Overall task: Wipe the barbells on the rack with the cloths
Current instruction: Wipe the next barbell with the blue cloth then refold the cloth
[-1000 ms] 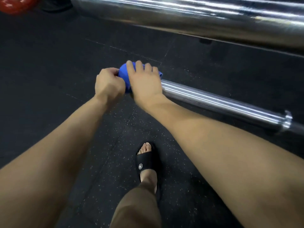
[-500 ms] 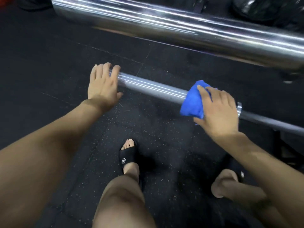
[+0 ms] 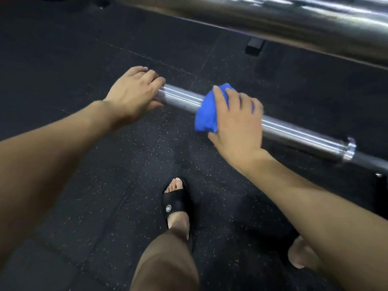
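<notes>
A chrome barbell sleeve (image 3: 298, 133) runs from centre left down to the right, ending in a collar (image 3: 350, 151). My left hand (image 3: 134, 92) cups the sleeve's free end with fingers curled over it. My right hand (image 3: 237, 120) presses a blue cloth (image 3: 206, 111) around the middle of the sleeve. The cloth wraps over the top and hangs a little below the bar. A second, thicker-looking chrome barbell sleeve (image 3: 294, 24) crosses the top of the view, closer to the camera.
Black speckled rubber flooring (image 3: 94, 185) lies below. My foot in a black slide sandal (image 3: 177, 203) stands under the bar; my other foot (image 3: 300, 255) is at the lower right. A dark rack part (image 3: 255, 47) sits beyond the bar.
My right hand slid the blue cloth from the sleeve's free end toward the collar, then back to the middle. My left hand opened onto the sleeve's end and stays there.
</notes>
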